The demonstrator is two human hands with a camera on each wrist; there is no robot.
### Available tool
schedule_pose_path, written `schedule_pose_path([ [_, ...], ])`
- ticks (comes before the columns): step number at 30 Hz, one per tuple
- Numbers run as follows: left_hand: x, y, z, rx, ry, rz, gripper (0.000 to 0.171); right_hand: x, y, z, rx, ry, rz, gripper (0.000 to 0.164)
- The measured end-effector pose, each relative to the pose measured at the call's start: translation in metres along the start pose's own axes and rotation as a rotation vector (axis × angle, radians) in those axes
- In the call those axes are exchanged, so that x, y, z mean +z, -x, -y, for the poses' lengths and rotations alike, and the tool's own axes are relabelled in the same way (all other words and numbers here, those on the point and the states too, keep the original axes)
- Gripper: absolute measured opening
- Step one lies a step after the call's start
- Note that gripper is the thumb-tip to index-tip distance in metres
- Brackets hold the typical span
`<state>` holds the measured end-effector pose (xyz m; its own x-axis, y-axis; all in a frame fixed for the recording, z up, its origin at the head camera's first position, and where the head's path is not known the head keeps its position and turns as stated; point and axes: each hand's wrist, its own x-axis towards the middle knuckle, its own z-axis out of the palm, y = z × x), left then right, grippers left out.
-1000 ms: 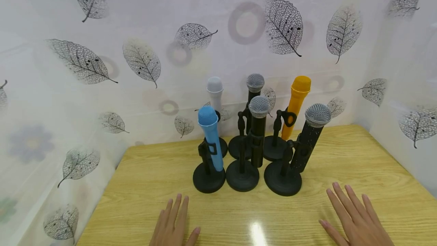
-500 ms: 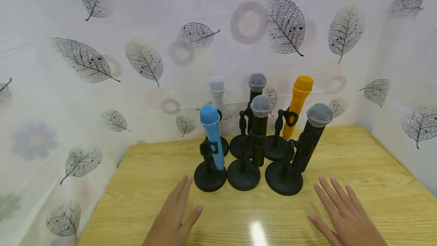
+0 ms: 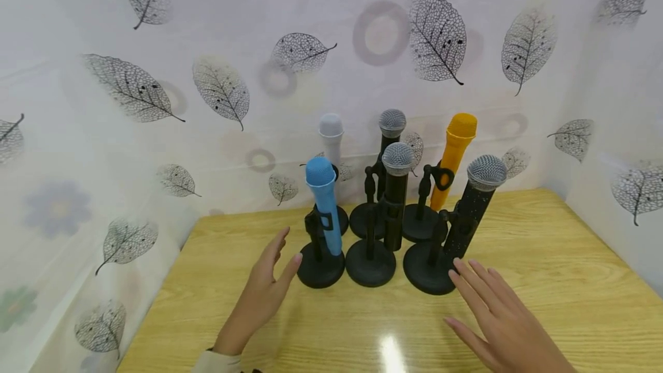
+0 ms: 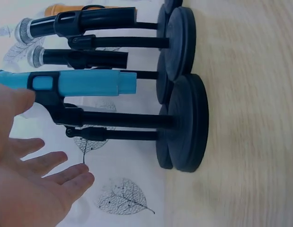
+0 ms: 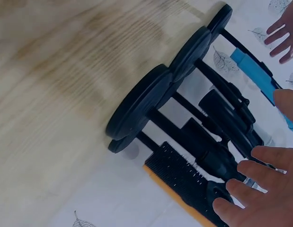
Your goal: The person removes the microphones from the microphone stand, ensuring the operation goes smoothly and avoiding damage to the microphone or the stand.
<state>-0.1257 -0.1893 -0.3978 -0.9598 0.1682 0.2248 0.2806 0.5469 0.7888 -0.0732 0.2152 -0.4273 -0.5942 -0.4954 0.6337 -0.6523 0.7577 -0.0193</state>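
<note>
A person's left hand (image 3: 263, 289), thumb spread wide, hovers just beside the blue microphone (image 3: 326, 207) while the right hand (image 3: 505, 321), fingers extended, nears the speckled microphone (image 3: 473, 206), both clipped in black stands (image 3: 370, 265) on a table (image 3: 559, 252).

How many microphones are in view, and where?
6. Front row in the head view, left to right: blue microphone, plain black microphone, speckled black microphone. Back row: white microphone, another black microphone, orange microphone. Partly overlapping; no seventh shows.
</note>
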Motion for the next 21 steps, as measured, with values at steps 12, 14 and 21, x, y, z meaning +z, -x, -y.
schedule_pose_path([
  [12,0.011,-0.033,0.002,-0.015,0.154,-0.046,0.063,0.003,-0.032,0.023,-0.021,-0.1,0.038,0.07],
  [14,0.014,-0.038,0.003,-0.024,0.184,-0.062,0.061,0.004,-0.038,0.026,-0.019,-0.118,0.046,0.07],
  [21,0.024,-0.051,0.006,-0.015,0.307,-0.133,0.052,0.007,-0.054,0.034,0.005,-0.176,0.095,0.069],
])
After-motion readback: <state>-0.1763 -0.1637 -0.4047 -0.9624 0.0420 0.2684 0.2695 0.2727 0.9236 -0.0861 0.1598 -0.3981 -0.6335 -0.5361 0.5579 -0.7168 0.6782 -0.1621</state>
